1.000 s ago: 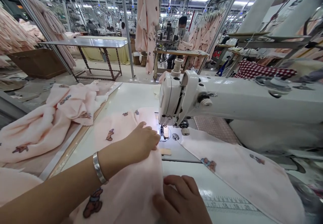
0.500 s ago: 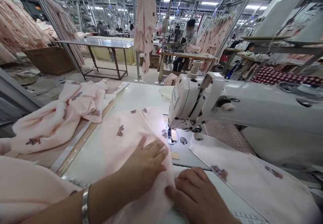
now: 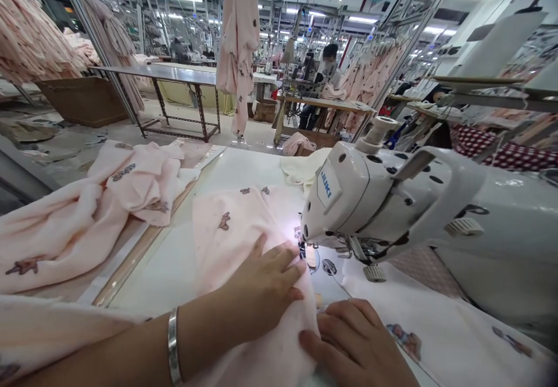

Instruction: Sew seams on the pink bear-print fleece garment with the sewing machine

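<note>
By the sewing machine [image 3: 349,195], pink fabric [image 3: 235,253]; hands [image 3: 270,285] [image 3: 355,340] touching it.

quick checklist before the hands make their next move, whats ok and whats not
1. Left hand spread on the printed pink fabric: ok.
2. Right hand at the fabric's right edge: ok, though its exact grip is unclear.
3. Left hand well clear of the presser foot: not ok, I'd say; it looks very close.
4. Fabric lit beside the presser foot: ok.
5. Second printed piece clear of the presser foot: ok, it lies off to the right.
6. Needle raised: cannot tell.
</note>
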`<state>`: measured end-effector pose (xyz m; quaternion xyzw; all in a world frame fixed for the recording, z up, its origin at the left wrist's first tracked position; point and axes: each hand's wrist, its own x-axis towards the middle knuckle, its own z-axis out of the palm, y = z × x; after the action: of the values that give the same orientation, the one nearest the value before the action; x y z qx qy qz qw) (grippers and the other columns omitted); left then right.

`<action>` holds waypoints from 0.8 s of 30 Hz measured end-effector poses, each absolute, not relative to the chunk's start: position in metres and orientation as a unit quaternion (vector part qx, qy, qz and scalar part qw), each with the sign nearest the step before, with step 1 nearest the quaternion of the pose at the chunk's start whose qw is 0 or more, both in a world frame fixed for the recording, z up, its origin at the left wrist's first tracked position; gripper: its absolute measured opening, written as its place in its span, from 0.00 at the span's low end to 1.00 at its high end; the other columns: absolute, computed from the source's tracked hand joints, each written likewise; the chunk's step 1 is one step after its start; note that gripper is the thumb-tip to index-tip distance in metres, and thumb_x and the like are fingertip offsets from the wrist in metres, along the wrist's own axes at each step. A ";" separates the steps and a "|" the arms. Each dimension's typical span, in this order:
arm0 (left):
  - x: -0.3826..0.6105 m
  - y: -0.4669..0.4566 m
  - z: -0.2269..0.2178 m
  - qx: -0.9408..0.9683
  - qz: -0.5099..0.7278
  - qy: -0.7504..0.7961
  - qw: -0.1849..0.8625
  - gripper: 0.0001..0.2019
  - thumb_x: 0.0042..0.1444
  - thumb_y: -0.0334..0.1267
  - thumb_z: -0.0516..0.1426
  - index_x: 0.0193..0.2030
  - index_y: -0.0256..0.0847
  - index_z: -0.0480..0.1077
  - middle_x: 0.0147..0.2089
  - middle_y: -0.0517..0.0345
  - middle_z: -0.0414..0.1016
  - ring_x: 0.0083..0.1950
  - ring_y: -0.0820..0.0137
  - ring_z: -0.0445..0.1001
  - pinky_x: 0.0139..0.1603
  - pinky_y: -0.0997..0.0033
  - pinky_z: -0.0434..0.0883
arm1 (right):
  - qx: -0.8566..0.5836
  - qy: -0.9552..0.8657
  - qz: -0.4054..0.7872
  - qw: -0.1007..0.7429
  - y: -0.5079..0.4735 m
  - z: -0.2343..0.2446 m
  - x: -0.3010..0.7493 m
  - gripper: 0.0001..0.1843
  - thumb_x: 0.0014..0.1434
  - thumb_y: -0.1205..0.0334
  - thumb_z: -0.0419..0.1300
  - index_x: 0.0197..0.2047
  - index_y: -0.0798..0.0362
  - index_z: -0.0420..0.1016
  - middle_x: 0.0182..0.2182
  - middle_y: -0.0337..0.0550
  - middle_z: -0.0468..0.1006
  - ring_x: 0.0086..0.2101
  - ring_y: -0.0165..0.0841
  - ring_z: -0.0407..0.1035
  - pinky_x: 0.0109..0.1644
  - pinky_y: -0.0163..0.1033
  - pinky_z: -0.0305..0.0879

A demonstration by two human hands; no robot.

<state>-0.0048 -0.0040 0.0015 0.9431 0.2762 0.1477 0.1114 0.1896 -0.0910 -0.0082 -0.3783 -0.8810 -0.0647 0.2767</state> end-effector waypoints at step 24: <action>0.006 0.069 0.001 0.955 0.223 0.176 0.088 0.12 0.64 0.33 0.50 0.31 0.40 0.71 0.33 0.58 0.70 0.39 0.71 0.69 0.46 0.71 0.66 | -0.430 -0.861 -0.123 0.241 -0.047 -0.014 0.195 0.12 0.62 0.71 0.51 0.45 0.58 0.74 0.39 0.51 0.78 0.39 0.38 0.69 0.46 0.48 0.63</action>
<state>0.0063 0.0695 0.0014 0.9548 0.1761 0.2230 0.0876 0.1946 -0.0468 -0.0139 -0.4298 -0.8615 -0.1234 0.2406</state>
